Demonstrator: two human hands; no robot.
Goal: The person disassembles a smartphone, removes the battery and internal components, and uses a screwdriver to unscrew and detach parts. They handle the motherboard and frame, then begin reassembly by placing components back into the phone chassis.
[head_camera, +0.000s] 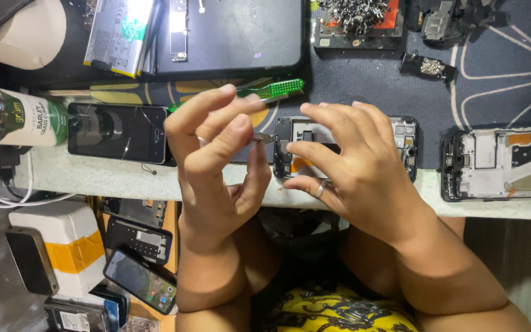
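An opened phone (404,144) with its back cover off lies at the near edge of the bench. My right hand (354,169), a ring on one finger, rests on top of it and holds it down. My left hand (216,160) pinches a thin metal tool (264,138), either tweezers or a small screwdriver, whose tip points at the phone's left end. A green toothbrush (275,90) lies just behind my left fingers.
A cracked black phone (118,132) and a bottle (13,117) lie to the left. Another opened phone frame (502,163) sits at the right. A dark tablet (235,34), a battery (118,34) and a tray of screws (354,18) are at the back. More phones lie on a lower shelf (139,270).
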